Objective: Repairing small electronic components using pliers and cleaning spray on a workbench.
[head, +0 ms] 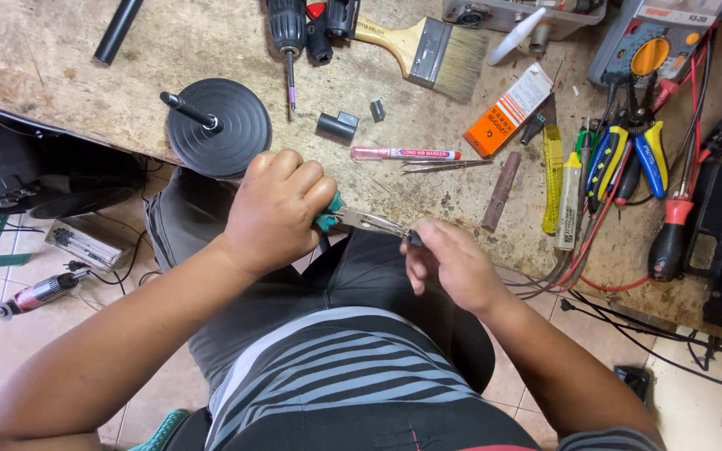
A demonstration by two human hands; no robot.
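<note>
- Our left hand (273, 213) is clenched on the green handles of the pliers (359, 221), whose nose reaches right to a small dark part (414, 238).
- Our right hand (449, 263) pinches that part over our lap, just off the counter (160, 50) edge.
- The part could slip and drop to the floor if the nose twists.
- Our fingers hide the part's shape.

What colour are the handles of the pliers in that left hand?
Teal green, peeking out between the fingers of the left hand gripping the pliers; the head view shows it.
</note>
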